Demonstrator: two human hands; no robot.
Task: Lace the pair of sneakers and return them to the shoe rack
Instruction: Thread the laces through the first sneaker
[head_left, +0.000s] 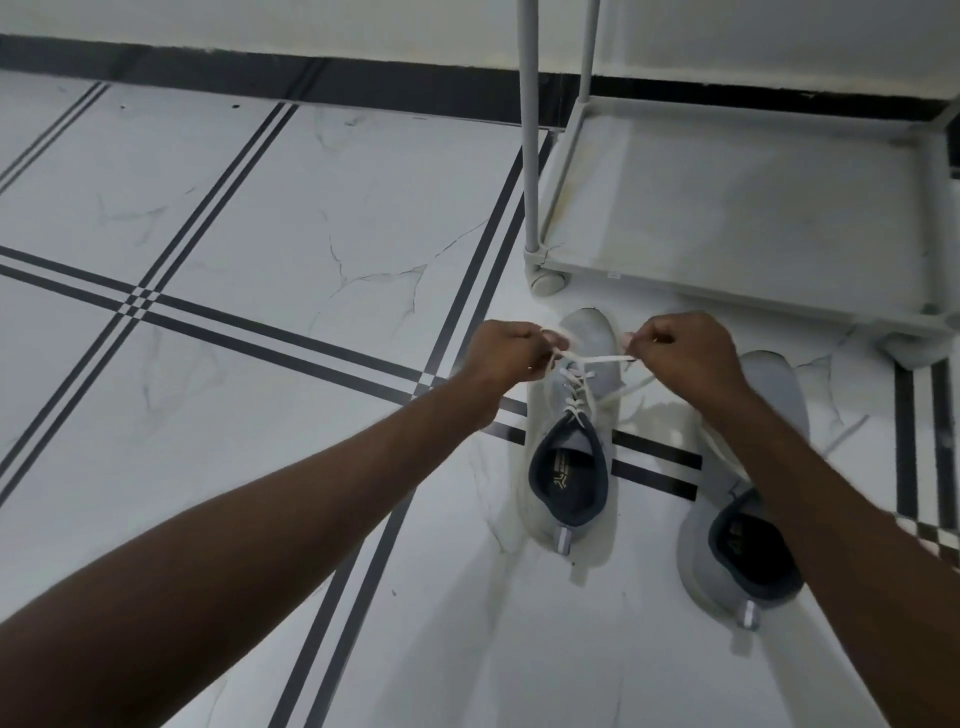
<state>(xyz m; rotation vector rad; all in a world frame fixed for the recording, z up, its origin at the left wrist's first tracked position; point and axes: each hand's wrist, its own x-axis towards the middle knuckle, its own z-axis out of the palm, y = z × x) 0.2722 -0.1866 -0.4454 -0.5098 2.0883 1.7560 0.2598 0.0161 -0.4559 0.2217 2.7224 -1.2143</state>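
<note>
**Two hands pulling a lace taut over a grey sneaker on a tiled floor**

Seen from above, two bare forearms reach forward over a white marble-look tiled floor (249, 208) crossed by dark double stripes. The left hand (506, 353) and the right hand (685, 353) are each closed in a pinch on one end of a white flat shoelace (592, 359), which stretches tight between them, straight across the front of a light grey knit sneaker with a dark navy collar (569, 452). This sneaker stands upright on the floor, toe pointing away, its lace crossed through the eyelets below the hands. A loose stretch of lace trails off to the right of the shoe.

A second matching grey sneaker (737, 551) sits just beside it to the right, partly hidden under the right forearm. Beyond both shoes, near their toes, stands a pale grey shoe rack with a flat bottom shelf and upright poles (737, 208), set against the wall.
</note>
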